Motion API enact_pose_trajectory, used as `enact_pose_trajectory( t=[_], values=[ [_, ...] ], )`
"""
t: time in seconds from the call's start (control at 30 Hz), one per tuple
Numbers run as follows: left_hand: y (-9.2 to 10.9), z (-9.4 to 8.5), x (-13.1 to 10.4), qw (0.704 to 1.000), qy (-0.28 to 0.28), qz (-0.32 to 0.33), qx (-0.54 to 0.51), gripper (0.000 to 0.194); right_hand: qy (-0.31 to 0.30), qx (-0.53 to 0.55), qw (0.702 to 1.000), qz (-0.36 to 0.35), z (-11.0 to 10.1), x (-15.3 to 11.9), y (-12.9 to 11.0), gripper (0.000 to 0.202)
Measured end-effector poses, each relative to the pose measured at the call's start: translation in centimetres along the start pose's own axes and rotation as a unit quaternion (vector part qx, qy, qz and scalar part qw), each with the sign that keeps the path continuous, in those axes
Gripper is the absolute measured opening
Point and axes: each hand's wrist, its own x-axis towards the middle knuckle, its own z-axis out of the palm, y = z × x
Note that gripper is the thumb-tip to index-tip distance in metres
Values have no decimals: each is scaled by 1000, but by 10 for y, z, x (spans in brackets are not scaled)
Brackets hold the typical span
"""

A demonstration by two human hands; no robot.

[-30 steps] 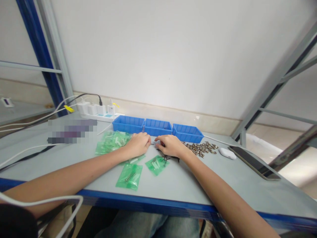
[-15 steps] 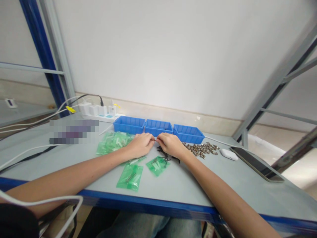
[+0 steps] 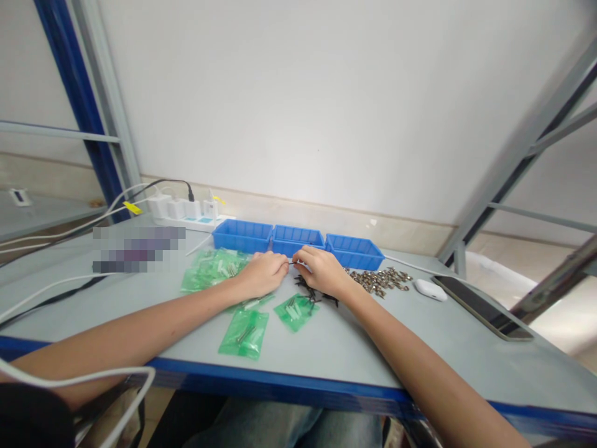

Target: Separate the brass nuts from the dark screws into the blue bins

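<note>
My left hand (image 3: 264, 274) and my right hand (image 3: 321, 269) meet fingertip to fingertip above the grey table, in front of the blue bins (image 3: 297, 239). A small thin dark piece (image 3: 292, 263) spans the gap between them, pinched by the fingers of both hands. Under my right hand lies a loose pile of black pieces (image 3: 305, 287). A heap of green bags (image 3: 212, 269) is beside my left hand. Nearer the front edge lie two green bags, one with long metal pieces (image 3: 244, 334) and one with pale and metal pieces (image 3: 296, 312).
Shiny metal parts (image 3: 380, 282) are spread right of my right hand. Farther right lie a white case (image 3: 430, 290) and a phone (image 3: 482, 308). A power strip (image 3: 186, 218) with cables stands at the back left, near a blurred-out object (image 3: 140, 249).
The fingertips of my right hand have shifted slightly up and opened a small gap from my left hand, so the dark piece now shows between them.
</note>
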Motion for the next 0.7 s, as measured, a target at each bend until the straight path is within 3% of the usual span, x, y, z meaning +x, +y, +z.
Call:
enact_pose_trajectory(
  t=[0.2,0.3,0.5,0.7],
  values=[
    [0,2,1,1000,-2,13,-14,34,12,-38,999,6,-10,0,2,19],
    [0,3,-1,999,-14,23,-21,32,43,-71,995,55,-13,-1,9,26],
    [1,1,-9,992,-64,108,5,40,101,-118,973,171,-8,-6,35,26],
    [4,-3,-11,993,-74,91,-3,38,119,-121,963,210,-2,-10,50,22]
  ],
)
